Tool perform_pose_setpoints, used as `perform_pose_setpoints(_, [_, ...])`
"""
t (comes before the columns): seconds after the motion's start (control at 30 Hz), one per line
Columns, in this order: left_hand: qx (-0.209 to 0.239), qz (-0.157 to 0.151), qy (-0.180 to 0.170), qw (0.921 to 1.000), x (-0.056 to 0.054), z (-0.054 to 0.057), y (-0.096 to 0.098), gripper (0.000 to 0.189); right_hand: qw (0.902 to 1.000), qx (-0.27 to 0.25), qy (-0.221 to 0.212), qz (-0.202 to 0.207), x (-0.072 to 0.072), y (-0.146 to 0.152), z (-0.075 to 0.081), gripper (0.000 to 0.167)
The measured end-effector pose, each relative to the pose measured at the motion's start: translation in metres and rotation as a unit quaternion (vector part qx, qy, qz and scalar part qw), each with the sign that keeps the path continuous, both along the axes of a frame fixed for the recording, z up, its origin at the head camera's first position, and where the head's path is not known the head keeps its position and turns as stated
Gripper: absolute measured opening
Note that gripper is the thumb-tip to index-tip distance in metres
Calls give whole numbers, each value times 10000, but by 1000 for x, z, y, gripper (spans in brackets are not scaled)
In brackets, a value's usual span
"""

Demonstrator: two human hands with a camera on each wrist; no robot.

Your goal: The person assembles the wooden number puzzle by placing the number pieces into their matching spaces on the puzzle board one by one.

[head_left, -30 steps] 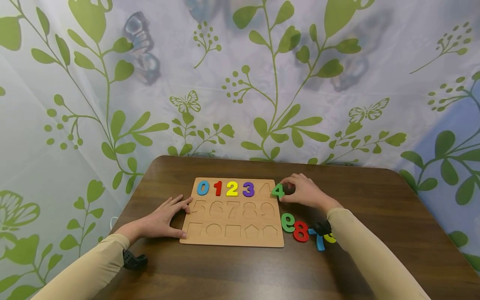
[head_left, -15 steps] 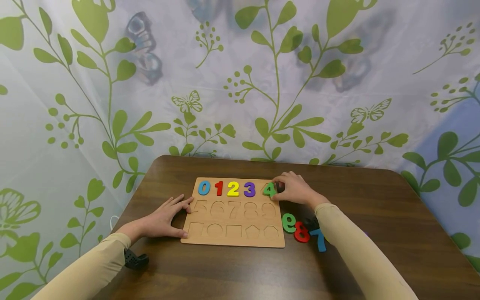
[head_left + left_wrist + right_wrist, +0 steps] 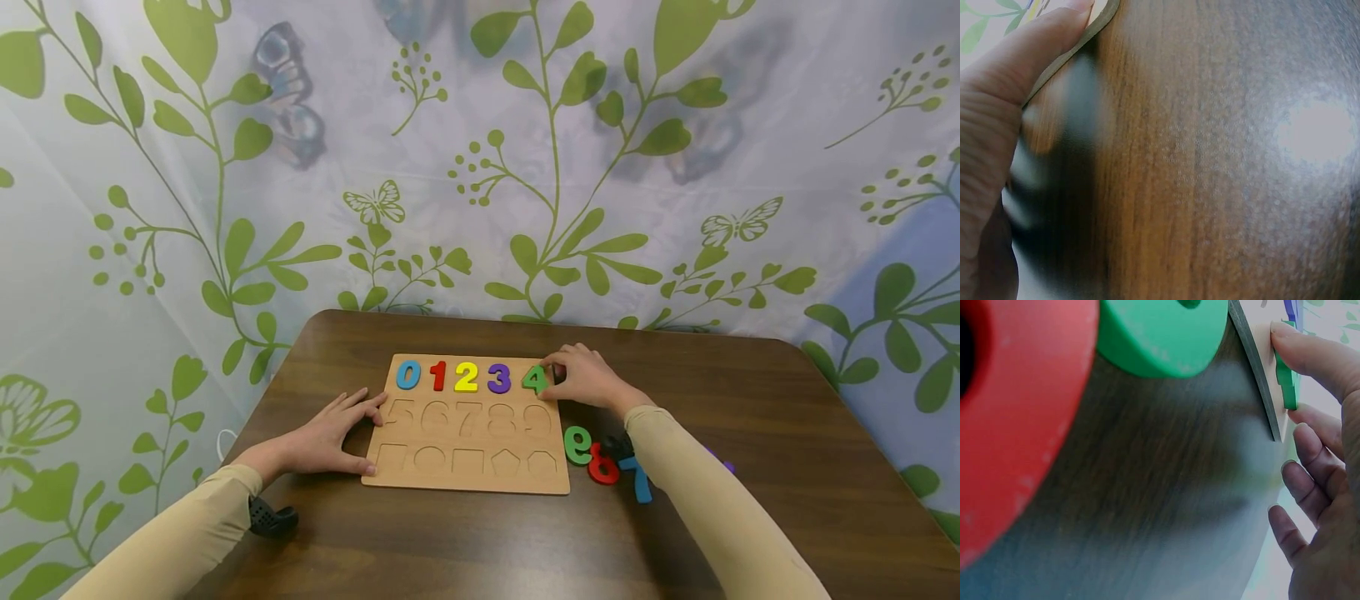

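Note:
My right hand (image 3: 588, 377) pinches a green number 4 (image 3: 535, 379) between thumb and forefinger, at the top right recess of a wooden number board (image 3: 465, 482). In the right wrist view the green 4 (image 3: 1287, 381) stands proud of the board's surface, the other fingers loosely bent below. My left hand (image 3: 330, 437) rests at the board's left edge, fingers spread, thumb (image 3: 1063, 28) on the near left corner. Blue 0 (image 3: 408, 375), red 1 (image 3: 438, 376), yellow 2 (image 3: 466, 377) and purple 3 (image 3: 498, 378) sit in the top row.
Right of the board lie a green 9 (image 3: 577, 446), a red 8 (image 3: 603, 464) and a blue 7 (image 3: 637, 481). A purple piece (image 3: 727, 467) is mostly hidden by the right sleeve (image 3: 705, 492). The brown table (image 3: 465, 542) meets a leaf-patterned backdrop (image 3: 420, 167).
My right hand has carried the green 4 leftward from beside the board to the top right recess, where it now sits lower and straighter. My left hand stays at the board's edge.

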State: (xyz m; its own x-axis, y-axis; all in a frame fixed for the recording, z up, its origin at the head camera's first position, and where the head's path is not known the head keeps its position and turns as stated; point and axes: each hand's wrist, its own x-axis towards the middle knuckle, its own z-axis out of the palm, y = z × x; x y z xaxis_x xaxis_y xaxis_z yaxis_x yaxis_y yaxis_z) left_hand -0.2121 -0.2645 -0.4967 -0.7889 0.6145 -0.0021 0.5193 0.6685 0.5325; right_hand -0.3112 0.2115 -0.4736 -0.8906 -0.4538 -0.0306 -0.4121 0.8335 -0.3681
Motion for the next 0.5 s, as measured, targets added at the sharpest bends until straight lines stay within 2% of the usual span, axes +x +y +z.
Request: perform_pose_setpoints(0.5, [-9,6,-36,10000,0,0,-1,61,9997,-181,-164,-54,-1,0,-2,66])
